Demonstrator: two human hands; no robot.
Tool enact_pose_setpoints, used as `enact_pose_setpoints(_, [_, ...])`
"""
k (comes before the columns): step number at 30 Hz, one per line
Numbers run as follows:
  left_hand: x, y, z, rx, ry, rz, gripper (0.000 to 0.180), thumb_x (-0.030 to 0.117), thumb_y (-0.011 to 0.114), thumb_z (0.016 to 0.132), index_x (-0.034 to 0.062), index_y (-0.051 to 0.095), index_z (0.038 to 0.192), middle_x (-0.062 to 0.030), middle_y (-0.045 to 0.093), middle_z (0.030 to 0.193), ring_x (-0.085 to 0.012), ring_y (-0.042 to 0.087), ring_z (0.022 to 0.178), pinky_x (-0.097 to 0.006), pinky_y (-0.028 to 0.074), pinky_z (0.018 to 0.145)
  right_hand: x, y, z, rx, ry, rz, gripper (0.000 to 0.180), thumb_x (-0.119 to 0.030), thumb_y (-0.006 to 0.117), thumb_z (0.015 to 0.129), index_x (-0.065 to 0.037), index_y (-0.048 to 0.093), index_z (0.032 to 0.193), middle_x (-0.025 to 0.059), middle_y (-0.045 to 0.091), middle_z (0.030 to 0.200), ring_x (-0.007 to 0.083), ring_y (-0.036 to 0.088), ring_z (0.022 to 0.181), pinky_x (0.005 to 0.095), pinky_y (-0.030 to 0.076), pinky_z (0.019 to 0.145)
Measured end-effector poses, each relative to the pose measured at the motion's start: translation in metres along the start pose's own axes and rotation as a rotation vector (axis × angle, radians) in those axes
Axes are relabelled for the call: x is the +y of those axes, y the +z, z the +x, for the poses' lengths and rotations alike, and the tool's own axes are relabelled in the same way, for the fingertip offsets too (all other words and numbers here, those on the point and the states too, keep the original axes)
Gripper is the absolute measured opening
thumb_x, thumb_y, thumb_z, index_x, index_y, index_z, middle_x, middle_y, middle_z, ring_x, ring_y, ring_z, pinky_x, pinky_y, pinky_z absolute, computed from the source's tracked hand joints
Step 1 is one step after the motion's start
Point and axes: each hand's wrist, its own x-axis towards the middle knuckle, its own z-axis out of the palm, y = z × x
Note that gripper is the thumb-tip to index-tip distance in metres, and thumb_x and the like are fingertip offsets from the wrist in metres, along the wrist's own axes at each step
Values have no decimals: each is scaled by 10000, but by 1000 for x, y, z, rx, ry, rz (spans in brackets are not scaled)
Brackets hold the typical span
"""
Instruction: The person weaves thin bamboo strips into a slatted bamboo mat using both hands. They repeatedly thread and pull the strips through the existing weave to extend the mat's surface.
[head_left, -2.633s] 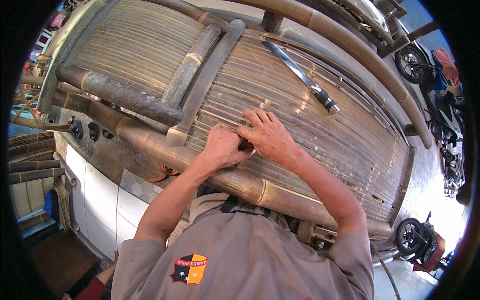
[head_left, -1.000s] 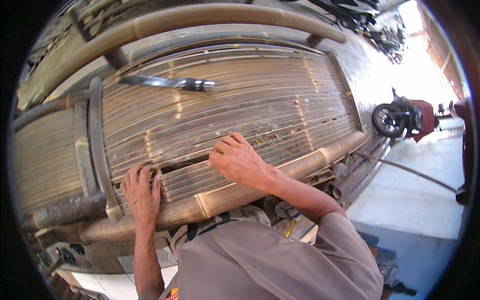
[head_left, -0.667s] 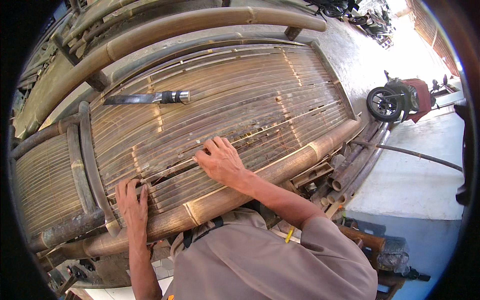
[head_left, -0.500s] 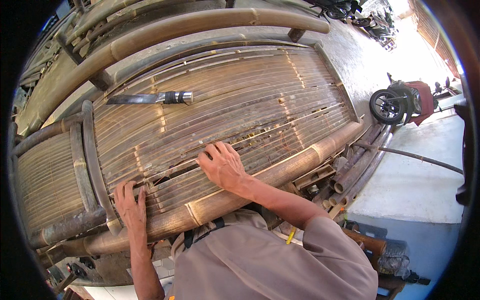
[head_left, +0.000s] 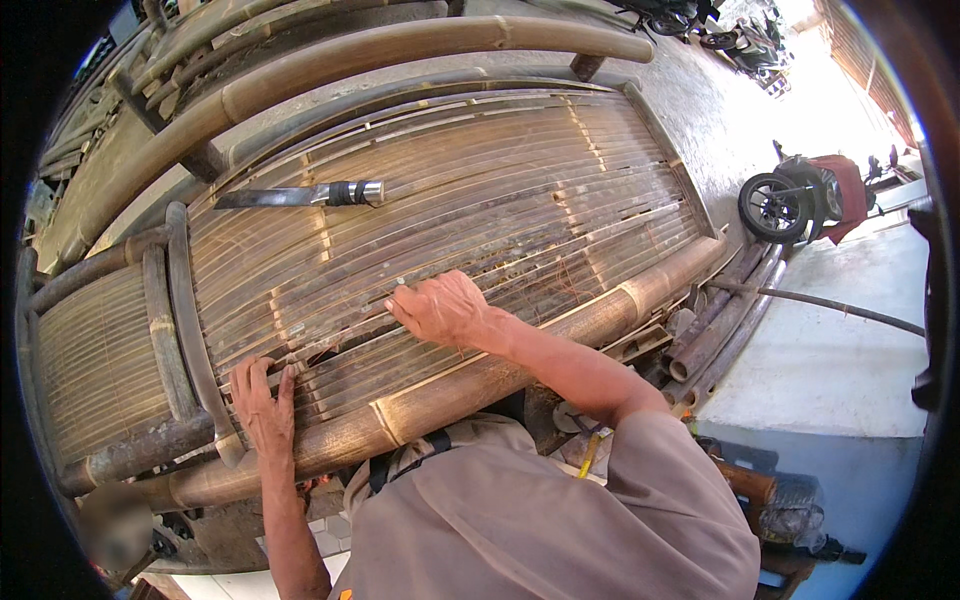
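A long bamboo bench seat [head_left: 500, 200] of thin slats lies in front of me, framed by thick bamboo poles. My left hand [head_left: 263, 405] lies flat on the slats next to a cross bar, fingers spread, at the near pole [head_left: 480, 385]. My right hand [head_left: 440, 308] presses on the slats further right, fingertips curled at a gap between two strips. It holds nothing that I can see. A knife [head_left: 300, 195] with a dark blade and a banded handle lies on the slats beyond both hands.
A thick bamboo rail [head_left: 400, 50] runs along the far side. Loose bamboo poles [head_left: 720, 320] lie on the ground to the right. A motorbike [head_left: 800, 195] stands on the pavement at the right, others further back.
My view has swung since the earliest frame. My left hand slid left to the cross bar, apart from my right hand, which stays pressed on the slats with little change lately.
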Motion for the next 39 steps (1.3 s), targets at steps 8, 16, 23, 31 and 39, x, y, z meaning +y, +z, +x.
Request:
enact_pose_setpoints(8, [-2, -3, 3, -26, 29, -45, 340, 333, 710, 951, 18, 681, 1076, -155, 624, 1109, -375, 574, 1074, -490, 455, 937, 4, -3, 1, -76, -8, 52, 388, -357, 505, 1046, -69, 671, 845, 195, 677, 660, 433, 658, 601, 540, 530, 554])
enact_pose_setpoints(16, [-4, -1, 6, -23, 71, -120, 282, 187, 777, 844, 33, 675, 1057, -158, 645, 1103, -375, 597, 1057, -479, 480, 917, 8, -2, -4, -2, -10, 40, 174, -347, 611, 991, -297, 756, 1074, 132, 651, 626, 381, 658, 561, 486, 532, 486])
enact_pose_setpoints(23, [-8, -2, -5, -70, 17, -262, 282, 312, 740, 917, 68, 688, 1047, -116, 635, 1018, -338, 587, 1032, -467, 467, 944, -1, -15, -4, 23, -82, 0, 325, -313, 640, 1019, -95, 610, 779, 179, 577, 545, 433, 590, 510, 535, 471, 507])
enact_pose_setpoints(31, [-12, -1, -3, -91, -83, -168, 281, 376, 701, 953, 106, 763, 996, -51, 740, 982, -264, 661, 1003, -423, 466, 921, -19, -19, -9, 4, -27, -27, 181, -191, 630, 1020, -34, 645, 931, 194, 693, 920, 421, 663, 825, 502, 525, 679])
enact_pose_setpoints(39, [-17, -1, 2, -270, -166, -167, 339, 458, 633, 977, 171, 788, 1069, -24, 764, 1031, -246, 681, 1027, -410, 438, 921, -45, -58, 3, 106, -366, 182, 202, -178, 643, 1010, 0, 699, 932, 128, 721, 1003, 360, 684, 946, 446, 545, 831])
